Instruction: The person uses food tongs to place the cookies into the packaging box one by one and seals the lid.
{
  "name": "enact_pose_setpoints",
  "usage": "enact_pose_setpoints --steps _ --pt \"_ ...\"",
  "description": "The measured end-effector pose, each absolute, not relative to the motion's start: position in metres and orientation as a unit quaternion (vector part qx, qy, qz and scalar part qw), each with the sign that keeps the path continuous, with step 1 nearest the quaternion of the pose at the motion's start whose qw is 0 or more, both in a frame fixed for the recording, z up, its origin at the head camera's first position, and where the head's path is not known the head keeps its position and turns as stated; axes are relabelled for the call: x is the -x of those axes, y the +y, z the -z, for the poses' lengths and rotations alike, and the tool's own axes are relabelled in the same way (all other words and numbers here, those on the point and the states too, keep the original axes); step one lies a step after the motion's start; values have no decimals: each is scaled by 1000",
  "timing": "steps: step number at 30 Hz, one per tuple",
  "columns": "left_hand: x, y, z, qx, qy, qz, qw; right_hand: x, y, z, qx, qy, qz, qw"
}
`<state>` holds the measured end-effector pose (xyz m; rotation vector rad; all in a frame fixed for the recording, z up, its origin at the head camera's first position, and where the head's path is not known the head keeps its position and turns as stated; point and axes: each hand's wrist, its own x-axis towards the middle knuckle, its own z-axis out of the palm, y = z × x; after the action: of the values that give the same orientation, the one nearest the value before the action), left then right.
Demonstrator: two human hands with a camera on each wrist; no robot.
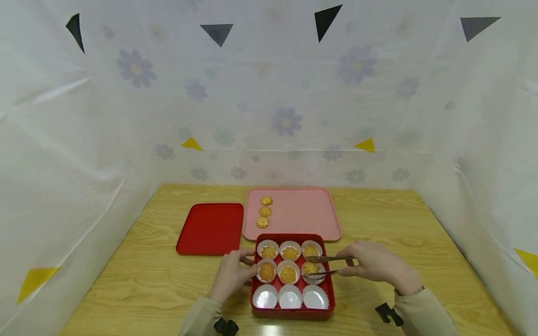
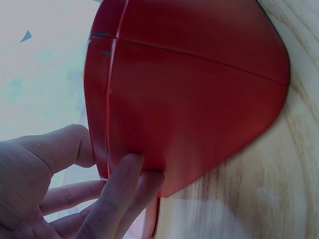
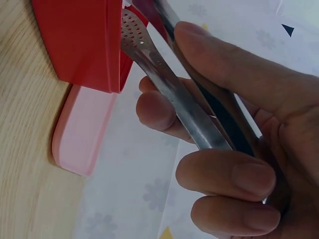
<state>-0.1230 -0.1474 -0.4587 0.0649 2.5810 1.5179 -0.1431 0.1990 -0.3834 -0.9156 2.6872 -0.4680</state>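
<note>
A red box (image 1: 293,314) holds white paper cups in three rows. Piped golden cookies (image 1: 287,275) sit in the back and middle rows; the front row's paper cups (image 1: 290,297) show bare white bottoms. My left hand (image 1: 233,275) grips the box's left wall, thumb at the rim and fingers (image 2: 117,191) against the outside. With my right hand (image 1: 371,265) I hold metal tongs (image 3: 172,94) that have perforated tips. Those tips stand either side of a cookie (image 1: 311,268) at the middle row's right cup. Whether they touch it, I cannot tell.
Behind the box lies a pink tray (image 1: 302,212) with three cookies (image 1: 265,211) along its left side. A flat red lid or tray (image 1: 210,229) lies to its left. All stand on a wooden table (image 1: 378,219) enclosed by patterned white sheeting (image 1: 252,93).
</note>
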Motion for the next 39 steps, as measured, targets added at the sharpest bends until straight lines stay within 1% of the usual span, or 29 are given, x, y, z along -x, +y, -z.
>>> enact_pose_setpoints --steps 15,23,31,39 --pt "122 -147 458 -21 856 -511 74 143 194 381 306 932 145 131" --pt "122 -146 457 -19 857 -510 74 141 192 382 280 940 141 131" --pt "122 -146 457 -15 858 -508 76 142 201 387 295 931 172 127" --pt "123 -146 458 -17 858 -507 78 143 208 398 289 923 212 138"
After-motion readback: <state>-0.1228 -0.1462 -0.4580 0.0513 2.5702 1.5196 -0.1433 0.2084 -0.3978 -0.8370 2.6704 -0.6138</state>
